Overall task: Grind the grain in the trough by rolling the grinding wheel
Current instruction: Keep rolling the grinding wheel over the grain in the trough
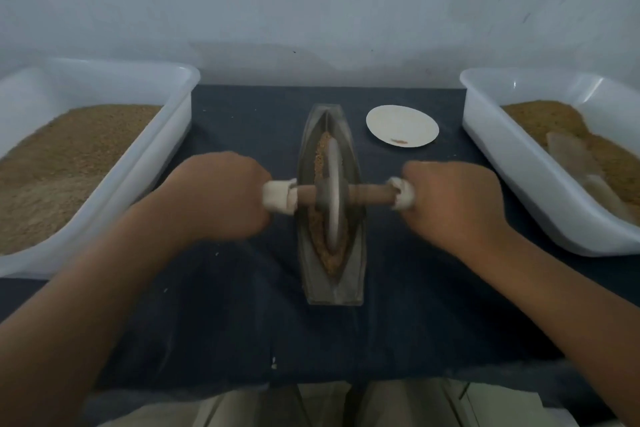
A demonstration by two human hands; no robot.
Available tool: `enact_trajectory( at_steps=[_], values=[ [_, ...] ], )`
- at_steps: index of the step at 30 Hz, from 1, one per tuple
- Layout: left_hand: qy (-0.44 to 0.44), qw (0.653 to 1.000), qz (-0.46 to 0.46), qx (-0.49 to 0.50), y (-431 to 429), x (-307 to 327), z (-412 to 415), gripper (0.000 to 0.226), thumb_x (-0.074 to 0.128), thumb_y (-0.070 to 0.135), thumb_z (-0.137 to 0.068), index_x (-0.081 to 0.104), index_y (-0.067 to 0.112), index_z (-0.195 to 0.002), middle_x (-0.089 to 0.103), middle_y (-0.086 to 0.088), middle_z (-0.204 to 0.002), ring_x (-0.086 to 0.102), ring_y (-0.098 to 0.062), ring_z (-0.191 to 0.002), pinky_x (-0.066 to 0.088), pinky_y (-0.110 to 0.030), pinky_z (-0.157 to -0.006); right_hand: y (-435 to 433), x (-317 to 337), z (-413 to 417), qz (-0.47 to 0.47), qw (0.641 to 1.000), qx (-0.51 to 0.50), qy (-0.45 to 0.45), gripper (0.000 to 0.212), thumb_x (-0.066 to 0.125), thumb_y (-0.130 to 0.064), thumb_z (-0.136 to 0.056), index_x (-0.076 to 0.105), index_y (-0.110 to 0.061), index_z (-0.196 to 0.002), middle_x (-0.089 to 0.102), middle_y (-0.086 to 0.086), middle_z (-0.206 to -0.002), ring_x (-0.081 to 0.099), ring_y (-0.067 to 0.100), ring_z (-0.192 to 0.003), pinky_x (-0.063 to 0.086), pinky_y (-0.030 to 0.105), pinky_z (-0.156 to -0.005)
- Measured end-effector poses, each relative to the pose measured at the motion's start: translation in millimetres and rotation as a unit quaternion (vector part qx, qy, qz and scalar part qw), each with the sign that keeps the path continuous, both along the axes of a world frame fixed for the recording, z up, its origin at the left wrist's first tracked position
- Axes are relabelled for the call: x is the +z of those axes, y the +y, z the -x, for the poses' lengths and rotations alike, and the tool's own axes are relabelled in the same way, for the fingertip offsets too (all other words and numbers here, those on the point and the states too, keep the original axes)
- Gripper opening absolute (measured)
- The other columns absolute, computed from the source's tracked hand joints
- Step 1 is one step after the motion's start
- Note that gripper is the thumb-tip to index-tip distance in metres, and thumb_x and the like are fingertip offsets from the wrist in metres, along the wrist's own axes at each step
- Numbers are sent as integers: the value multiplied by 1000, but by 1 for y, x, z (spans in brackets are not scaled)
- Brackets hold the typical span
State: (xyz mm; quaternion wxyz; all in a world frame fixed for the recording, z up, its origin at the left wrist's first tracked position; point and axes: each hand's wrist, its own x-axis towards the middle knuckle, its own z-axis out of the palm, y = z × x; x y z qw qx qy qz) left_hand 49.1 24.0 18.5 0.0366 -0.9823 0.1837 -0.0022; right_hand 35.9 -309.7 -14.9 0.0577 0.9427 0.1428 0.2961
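On the dark cloth (242, 322) over the table, both forearms reach forward, backs of the hands up. Left hand (221, 194) and right hand (450, 198) each fisted, fingers curled tight round a white-wrapped end of the wooden axle (367, 194); fingertips hidden under the palms.

Outboard of the left knuckles: left tub (180, 107), white plastic, heaped with fine tan meal. Outboard of the right knuckles: right tub (485, 135), same make, browner fill.

Between the two fists: trough (353, 270), grey, boat-shaped, long axis running straight away from the person, channel tapering to a point at near and far ends. Grinding wheel (334, 198) stands on edge in the channel about mid-length, grey disc in line with the trough, axle crosswise.

Beyond the right fingers, just right of the trough's far end: plate (401, 121), round, white, a few brown crumbs at its near edge.

Grain (320, 156), tan and gritty, lines the channel ahead of and behind the wheel.
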Motion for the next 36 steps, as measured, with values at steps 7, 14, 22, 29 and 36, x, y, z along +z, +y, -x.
enact_trajectory(
  at_steps=[7, 14, 22, 29, 36],
  values=[
    [-42, 999, -8, 26, -15, 5, -51, 23, 58, 52, -70, 53, 30, -65, 52, 11, -65, 53, -20, -61, 45, -31, -60, 10, -4, -55, -40, 999, -32, 11, 40, 49, -50, -101, 52, -20, -74, 55, 0, -60, 50, 31, -51, 29, 27, -49],
    [13, 997, 45, 55, -18, 6, -71, 28, 60, 52, -77, 59, 26, -68, 58, 9, -71, 58, -19, -68, 50, -35, -67, 15, 7, -77, -20, 999, -36, 0, 42, 54, -45, -99, 42, -21, -68, 39, -4, -54, 37, 27, -47, 21, 26, -49],
    [58, 993, 98, 43, 1, -19, -11, 22, 58, 50, -63, 59, 28, -63, 61, 9, -59, 59, -9, -57, 39, -27, -51, 2, 8, -36, 10, 998, 46, -36, 42, 58, -42, -96, 39, -21, -64, 41, -2, -53, 40, 26, -43, 29, 29, -45],
    [32, 996, 61, 61, -19, 3, -66, 24, 64, 49, -76, 59, 26, -70, 61, 7, -75, 59, -16, -69, 48, -35, -66, 17, 14, -75, 1, 999, -38, -2, 39, 61, -38, -97, 44, -19, -67, 40, -2, -55, 40, 28, -46, 23, 27, -49],
    [57, 998, 12, 7, -11, 3, -25, 22, 60, 52, -67, 62, 30, -67, 62, 10, -64, 59, -8, -60, 42, -27, -54, -4, -10, -14, -5, 1000, -9, -26, 35, 55, -51, -87, 41, -27, -67, 43, -8, -54, 42, 21, -42, 23, 24, -44]
  ],
)
